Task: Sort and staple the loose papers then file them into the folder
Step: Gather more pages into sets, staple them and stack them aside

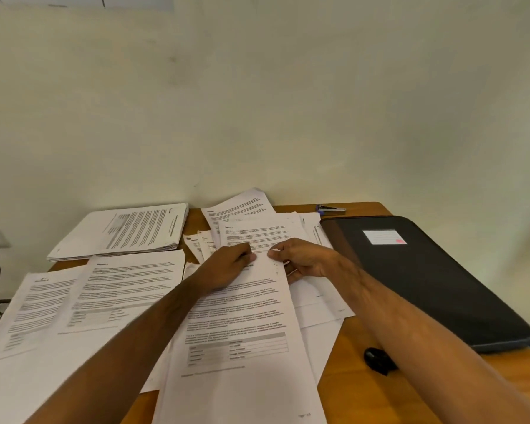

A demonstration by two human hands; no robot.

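Both my left hand point(228, 264) and right hand point(300, 260) pinch the top edge of the sheet point(239, 328) lying mid-desk on loose papers point(129, 289) — thin, limp, apt to slide, best taken at the corners — folder point(423, 276) closed at right.

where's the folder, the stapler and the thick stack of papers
folder point(441, 289), head view, middle of its black cover
stapler point(331, 209), head view, its metal body at the table's far edge
thick stack of papers point(126, 232), head view, top sheet at far left
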